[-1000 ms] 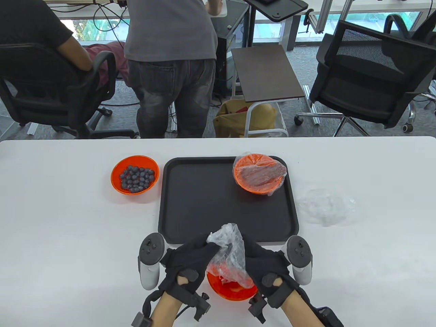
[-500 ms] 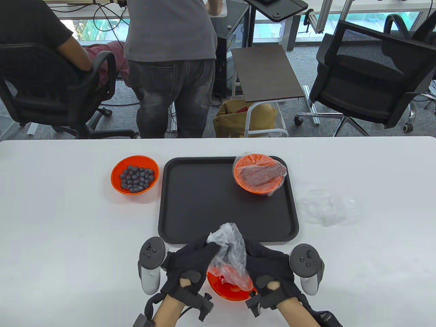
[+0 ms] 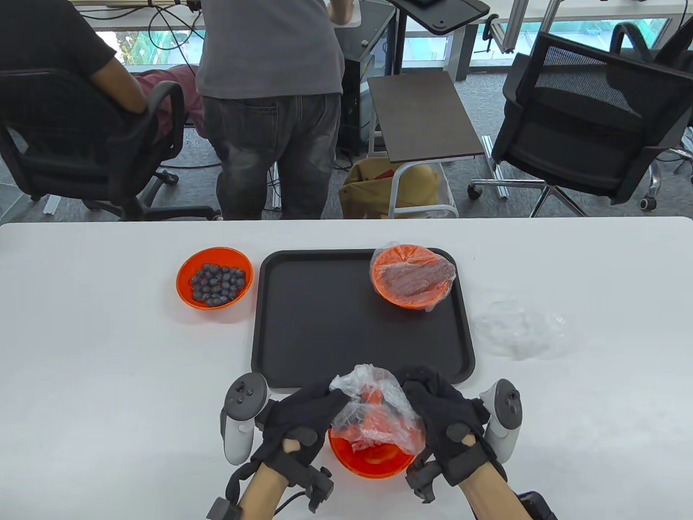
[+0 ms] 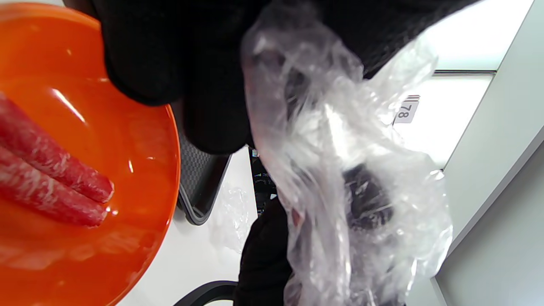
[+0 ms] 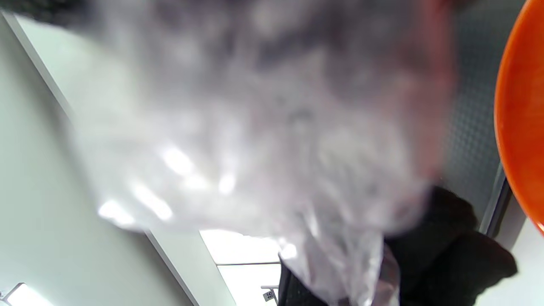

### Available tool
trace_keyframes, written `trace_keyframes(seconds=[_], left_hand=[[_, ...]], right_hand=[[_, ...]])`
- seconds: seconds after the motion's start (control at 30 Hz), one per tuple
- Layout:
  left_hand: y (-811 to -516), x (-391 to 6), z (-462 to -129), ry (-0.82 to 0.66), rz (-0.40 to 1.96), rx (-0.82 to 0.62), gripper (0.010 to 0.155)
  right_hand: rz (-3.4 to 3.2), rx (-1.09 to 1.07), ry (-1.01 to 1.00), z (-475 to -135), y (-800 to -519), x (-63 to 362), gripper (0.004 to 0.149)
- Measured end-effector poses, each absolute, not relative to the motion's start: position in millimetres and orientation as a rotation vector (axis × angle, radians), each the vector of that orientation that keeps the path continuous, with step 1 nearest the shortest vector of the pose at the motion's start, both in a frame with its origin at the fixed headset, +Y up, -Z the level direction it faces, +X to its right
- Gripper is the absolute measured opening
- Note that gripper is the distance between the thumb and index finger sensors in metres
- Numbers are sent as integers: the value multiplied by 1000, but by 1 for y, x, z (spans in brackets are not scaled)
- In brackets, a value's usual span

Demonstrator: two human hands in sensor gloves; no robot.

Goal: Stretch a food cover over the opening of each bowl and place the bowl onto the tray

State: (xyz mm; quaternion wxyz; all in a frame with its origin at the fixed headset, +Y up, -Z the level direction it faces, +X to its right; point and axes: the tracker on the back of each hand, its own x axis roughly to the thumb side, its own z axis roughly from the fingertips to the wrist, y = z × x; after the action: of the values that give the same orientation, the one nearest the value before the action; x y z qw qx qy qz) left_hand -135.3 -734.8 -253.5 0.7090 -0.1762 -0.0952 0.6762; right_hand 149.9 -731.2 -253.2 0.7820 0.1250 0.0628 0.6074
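Both gloved hands hold a crumpled clear food cover (image 3: 379,414) above an orange bowl (image 3: 370,460) at the table's near edge. My left hand (image 3: 308,414) pinches its left edge; my right hand (image 3: 441,414) grips the right side. The left wrist view shows red meat strips (image 4: 46,178) in that orange bowl (image 4: 140,140) and the food cover (image 4: 340,170) bunched round my fingers. The right wrist view is filled by the blurred food cover (image 5: 263,127). A black tray (image 3: 325,325) carries a covered orange bowl (image 3: 412,275) at its far right corner. An uncovered bowl of blueberries (image 3: 215,277) sits left of the tray.
Another clear food cover (image 3: 517,327) lies flat on the white table (image 3: 108,352) right of the tray. Beyond the far edge are a standing person (image 3: 270,103), a seated person (image 3: 65,70), office chairs and a small side table.
My right hand has moved right and pulled the cover wider over the near bowl. The left hand has stayed about where it was.
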Motion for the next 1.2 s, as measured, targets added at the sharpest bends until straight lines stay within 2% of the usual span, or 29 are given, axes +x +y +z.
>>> trace_keyframes(seconds=[0.23,0.4,0.67,0.83,0.97,1.2], left_hand=[[-731,-149,-254,-210,1668,-280,47],[-728,-150,-254,-221,1785,-281,47],[-730,-147,-254,-182,1734,-273,46],[-732,-149,-253,-132,1702,-261,46],[-733,-149,-253,-112,1667,-260,47],[-738,-144,-253,-112,1637,-328,47]], right_hand=[[1507,306,201,-251,-731,144,45],[1599,368,285,-249,-731,136,46],[1536,536,469,-248,-732,127,59],[1411,655,541,-247,-729,124,56],[1365,637,450,-250,-724,132,45],[1271,459,208,-255,-729,152,43]])
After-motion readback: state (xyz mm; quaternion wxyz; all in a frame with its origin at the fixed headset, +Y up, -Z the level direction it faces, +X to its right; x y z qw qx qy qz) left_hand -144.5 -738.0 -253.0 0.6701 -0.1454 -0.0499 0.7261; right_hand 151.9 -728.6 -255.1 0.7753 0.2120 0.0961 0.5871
